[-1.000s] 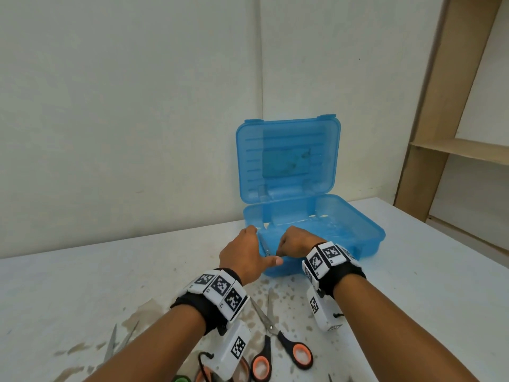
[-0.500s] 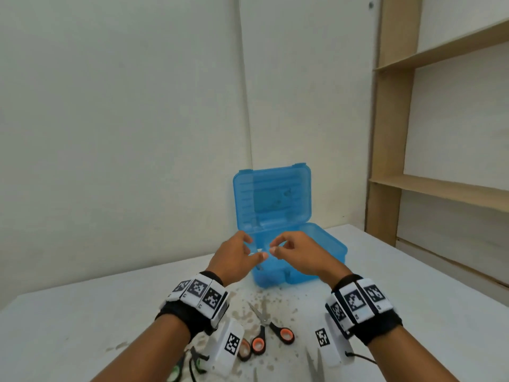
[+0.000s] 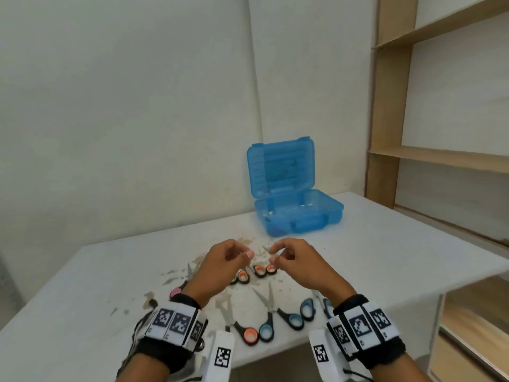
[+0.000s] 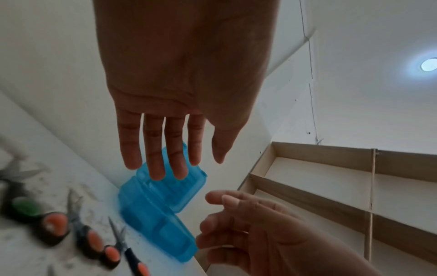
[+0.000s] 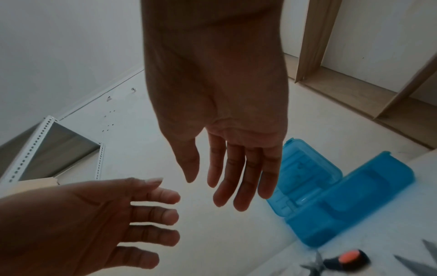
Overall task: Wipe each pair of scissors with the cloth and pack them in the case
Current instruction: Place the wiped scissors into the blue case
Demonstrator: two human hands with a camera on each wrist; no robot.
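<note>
Left of centre, the person's left hand [image 3: 220,264] hangs above the white table [image 3: 82,285], fingers loosely extended in the wrist view and holding nothing; a moment ago both hands were forward at the translucent blue plastic case [image 3: 296,205] with something thin pinched between them, and now they have drawn back toward the body, leaving the case open with its lid upright; I judge the case has just been readied, or one item dropped in, and the next pair is about to be chosen. Below and just beyond the left fingertips lie orange-handled scissors [image 3: 259,270], close together on a stained patch; nearer the wrists, between the two hands, lie an orange-and-teal-handled pair [image 3: 257,330] and a blue-handled pair [image 3: 298,317], blades pointing away. To the right, the right hand [image 3: 298,264] mirrors the left, fingers relaxed and spread, gripping nothing that I can make out. Well ahead of both hands sits the case; whether scissors lie inside is unclear. No cloth is visible.
</note>
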